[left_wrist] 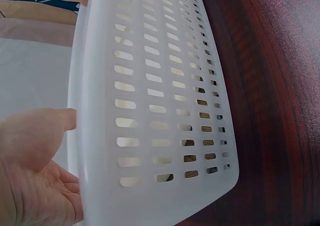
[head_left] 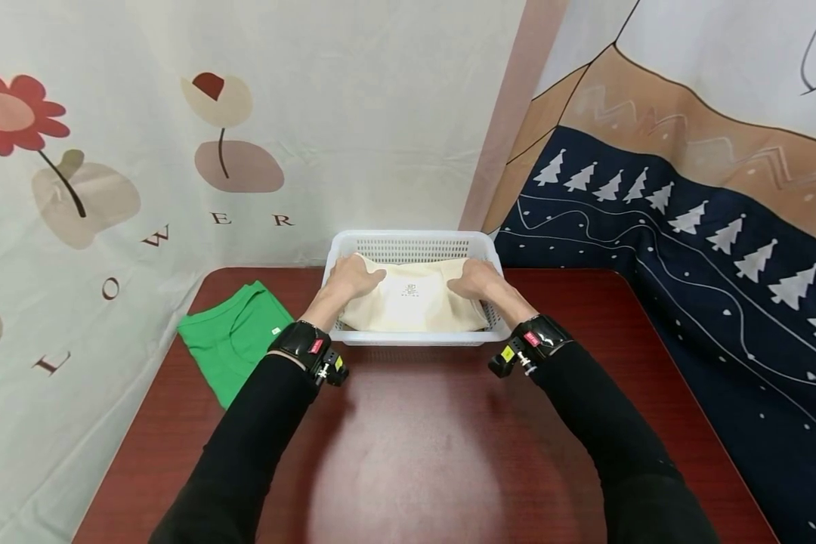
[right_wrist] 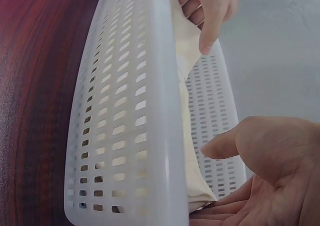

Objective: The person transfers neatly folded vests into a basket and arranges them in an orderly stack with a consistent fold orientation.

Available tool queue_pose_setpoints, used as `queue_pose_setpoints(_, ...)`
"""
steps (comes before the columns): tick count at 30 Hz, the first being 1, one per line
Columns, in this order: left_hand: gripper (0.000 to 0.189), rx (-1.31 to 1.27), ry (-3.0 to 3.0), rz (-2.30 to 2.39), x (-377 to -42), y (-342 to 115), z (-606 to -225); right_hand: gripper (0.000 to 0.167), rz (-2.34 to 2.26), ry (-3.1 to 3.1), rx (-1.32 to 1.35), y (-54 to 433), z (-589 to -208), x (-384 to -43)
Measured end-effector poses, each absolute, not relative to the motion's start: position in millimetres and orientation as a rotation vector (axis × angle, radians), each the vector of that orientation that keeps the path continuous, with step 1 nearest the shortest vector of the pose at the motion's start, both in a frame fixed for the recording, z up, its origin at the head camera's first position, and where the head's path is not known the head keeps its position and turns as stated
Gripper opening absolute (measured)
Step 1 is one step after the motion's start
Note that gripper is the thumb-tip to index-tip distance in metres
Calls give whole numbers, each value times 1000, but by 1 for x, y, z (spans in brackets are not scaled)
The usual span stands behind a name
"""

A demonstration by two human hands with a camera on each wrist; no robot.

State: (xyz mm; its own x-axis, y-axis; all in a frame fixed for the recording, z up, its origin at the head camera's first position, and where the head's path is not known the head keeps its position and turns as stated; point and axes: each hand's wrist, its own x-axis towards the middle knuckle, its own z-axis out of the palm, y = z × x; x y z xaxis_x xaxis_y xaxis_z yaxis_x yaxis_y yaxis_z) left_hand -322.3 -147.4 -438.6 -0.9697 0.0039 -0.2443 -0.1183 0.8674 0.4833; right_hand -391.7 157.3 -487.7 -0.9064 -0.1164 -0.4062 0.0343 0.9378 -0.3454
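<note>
A white perforated plastic basket (head_left: 418, 338) stands at the far side of the table. Inside it lies a folded cream cloth garment (head_left: 411, 310) with a small dark print near its upper middle. At the garment's left end is my left hand (head_left: 356, 278), its thumb stretched over the cloth and apart from the fingers. My right hand (head_left: 478, 279) is at the opposite end; in the right wrist view its fingers touch the cloth's edge, while the thumb (right_wrist: 222, 147) stands away from them. The basket's rim hides part of the left hand (left_wrist: 37, 151) in the left wrist view.
A folded green T-shirt (head_left: 234, 336) lies on the dark red table (head_left: 408, 453), left of the basket. Behind the table hangs a pale curtain (head_left: 381, 113) with flower prints. A navy cloth with white trees (head_left: 653, 227) hangs along the right side.
</note>
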Motion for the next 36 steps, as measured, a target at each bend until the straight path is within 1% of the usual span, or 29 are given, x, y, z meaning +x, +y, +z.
queue_pose_setpoints(2, 49, -84, 2819, 718, -338, -151, -454, 51, -513, 2664, -51, 156, -480, -385)
queue_pose_setpoints(5, 53, -79, 2812, 695, -348, -153, -458, 52, -523, 2697, -57, 148, -453, -359)
queue_pose_setpoints(6, 53, -68, 2828, 693, -352, -155, -461, 50, -512, 2697, -34, 139, -429, -341)
queue_pose_setpoints(7, 54, -42, 2838, 698, -353, -156, -460, 51, -507, 2703, -44, 137, -421, -334)
queue_pose_setpoints(11, 55, -9, 2842, 717, -333, -153, -430, 53, -497, 2712, -70, 133, -398, -315)
queue_pose_setpoints(14, 51, -8, 2844, 721, -308, -148, -401, 55, -507, 2721, -81, 134, -391, -311)
queue_pose_setpoints(15, 51, -1, 2856, 728, -303, -147, -396, 56, -516, 2729, -85, 134, -390, -310)
queue_pose_setpoints(18, 62, 10, 2867, 740, -294, -146, -385, 61, -538, 2747, -81, 137, -385, -308)
queue_pose_setpoints(19, 67, 14, 2865, 742, -293, -146, -383, 62, -545, 2747, -78, 137, -382, -307)
queue_pose_setpoints(22, 72, 26, 2853, 744, -292, -148, -377, 68, -545, 2740, -72, 137, -373, -305)
queue_pose_setpoints(27, 75, 55, 2850, 737, -291, -151, -366, 70, -543, 2712, -84, 141, -361, -304)
queue_pose_setpoints(30, 80, 56, 2845, 728, -290, -153, -360, 72, -565, 2706, -85, 142, -357, -303)
queue_pose_setpoints(36, 95, 31, 2797, 715, -289, -156, -349, 87, -579, 2708, -93, 146, -348, -299)
